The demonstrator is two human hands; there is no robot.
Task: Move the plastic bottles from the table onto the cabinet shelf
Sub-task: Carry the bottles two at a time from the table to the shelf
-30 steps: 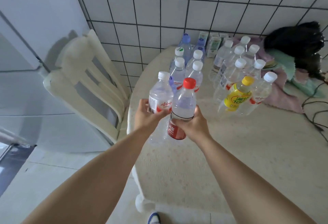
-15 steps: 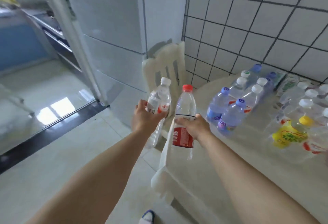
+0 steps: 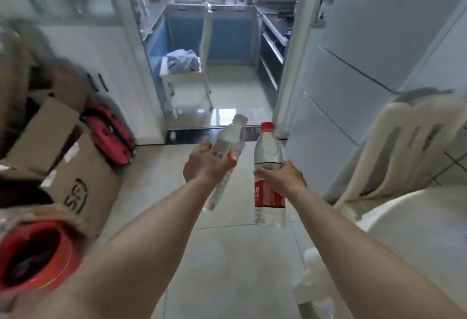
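My left hand (image 3: 205, 164) grips a clear white-capped bottle (image 3: 228, 139) around its middle, tilted with the cap leaning right. My right hand (image 3: 283, 176) holds a red-capped bottle (image 3: 267, 151) with a red label, upright. Both bottles hang in the air above the tiled floor, close together. The round white table (image 3: 417, 222) shows only its edge at the lower right. The other bottles are out of view, and no cabinet shelf can be made out.
Cardboard boxes (image 3: 75, 182) and a red bag (image 3: 108, 134) stack along the left. A red bucket (image 3: 38, 255) sits at the lower left. A cream chair (image 3: 404, 154) stands at the right by the table. Ahead, a doorway opens into a kitchen with a white stool (image 3: 184, 78).
The view has swung left, away from the table and its bottles, toward the floor and kitchen doorway. Both hands have kept their bottles; the left one now tilts more.
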